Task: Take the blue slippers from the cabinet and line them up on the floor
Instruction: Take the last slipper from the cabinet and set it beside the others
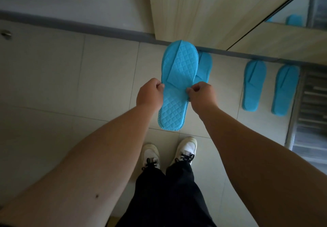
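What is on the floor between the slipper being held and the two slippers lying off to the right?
In the head view, a third floor slipper, half hidden behind the held slipper, then bare tile before the two slippers.

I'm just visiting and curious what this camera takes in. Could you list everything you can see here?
held slipper: one, blue, quilted, held above the floor between both hands
slipper behind it: one, blue, partly hidden, on the floor by the cabinet base
slippers on the floor: two, blue, side by side to the right, along the cabinet base
reflected slipper: one blue shape in the mirror panel, top right
cabinet: one, pale wood, top centre
floor: pale tiles, grey skirting along the wall
rack: grey slats, right edge
sneakers: two, white, black laces, bottom centre
trousers: black
left hand: pinches the slipper's left edge
right hand: pinches its right edge
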